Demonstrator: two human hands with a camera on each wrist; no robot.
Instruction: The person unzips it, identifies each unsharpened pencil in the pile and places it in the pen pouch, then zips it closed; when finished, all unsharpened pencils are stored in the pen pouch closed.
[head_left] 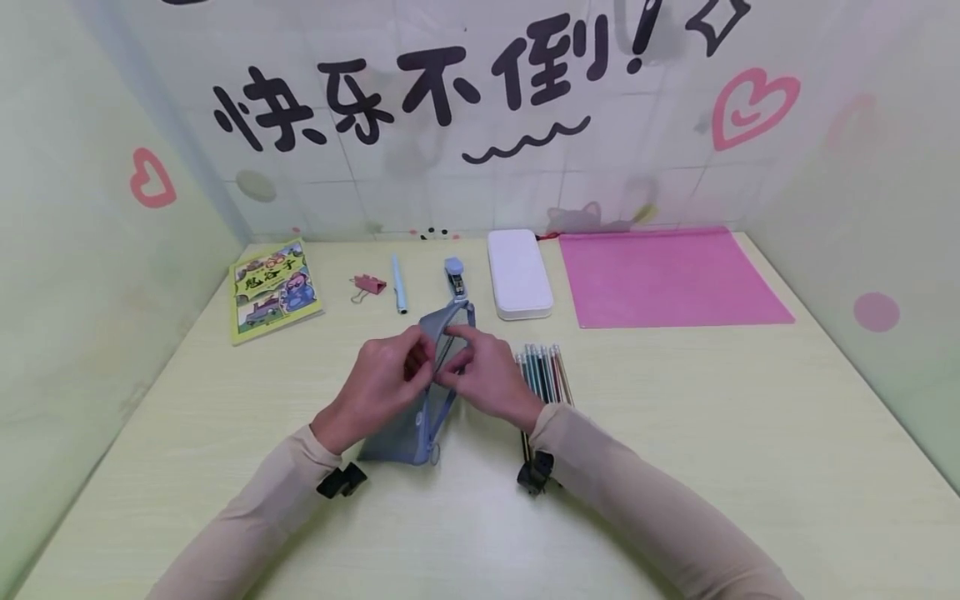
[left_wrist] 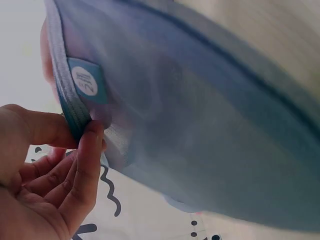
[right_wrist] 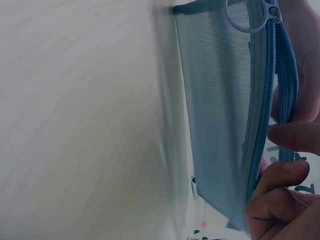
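Nearest my camera, two sleeved forearms ran up to the frame's center, above the tabletop. There I saw the blue mesh pouch held, unzipped. My left hand had its grip pinched on one zipper edge; my right hand pinched the other. Pencils lay just right.

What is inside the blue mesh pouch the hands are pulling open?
Nothing shows inside the mesh pouch. The left hand and right hand pinch its zipper edges apart, and the see-through mesh looks empty. The hands cover part of the opening, so that part stays unseen.
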